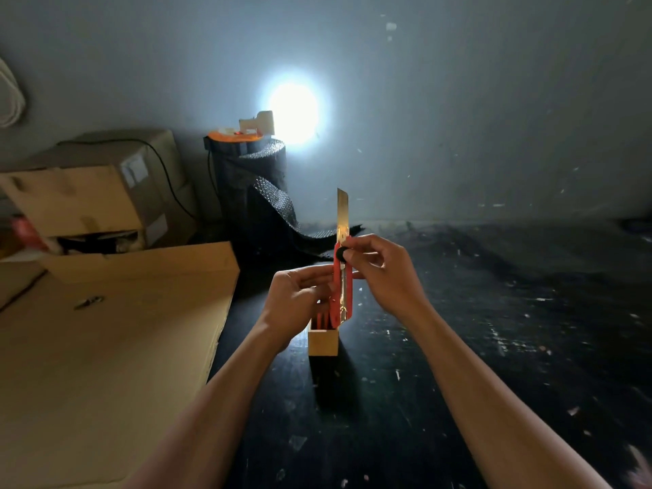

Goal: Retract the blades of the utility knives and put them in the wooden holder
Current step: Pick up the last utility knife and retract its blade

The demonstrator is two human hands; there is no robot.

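Observation:
I hold a red utility knife [344, 287] upright in front of me, its long metal blade [342, 213] fully extended and pointing up. My left hand [298, 305] grips the lower part of the handle. My right hand [381, 270] pinches the upper part, thumb and fingers at the black slider knob [340, 254]. Just below the knife stands the wooden holder [323, 342] on the dark table, with other red knife handles [323, 319] sticking out of it, partly hidden behind my left hand.
A large flat cardboard box [116, 347] fills the left side, with more cartons [88, 195] behind it. A black roll of mesh material [261, 192] stands at the back with a bright lamp [293, 112] above it. The dark table [494, 330] is speckled with scraps.

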